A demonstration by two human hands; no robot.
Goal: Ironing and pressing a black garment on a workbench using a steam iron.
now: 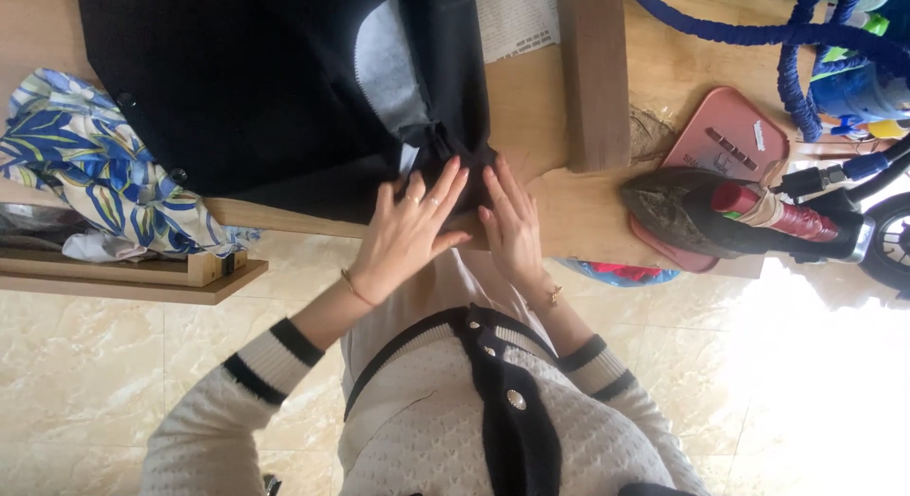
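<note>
On the near edge of the wooden table (588, 211), both hands are pressed down on a black garment (246, 98) that's spread across the tabletop. Left hand (409, 226) is flat, fingers spread out, palm down on the bottom fold of the fabric, not pinching anything. Right hand (512, 221) sits just beside it, also flat and open, fingertips on the same black cloth right where it bunches up near the table edge. So neither hand is really gripping, they're just laid on it.

The garment has a grey lining panel (384, 60) showing up the middle, and a couple of dark buttons (126, 101) along its left side. Left of the garment there's a crumpled blue and white floral cloth (85, 164) hanging partly over the table edge. Right of the garment a wooden block (595, 69) lies on the table, and further right an iron (692, 211) rests on a pink tray (730, 136), with a blue braided cord (796, 41) looping above it.

Both wrists have thin gold bracelets, and the sleeves are cream knit with black stripes.
</note>
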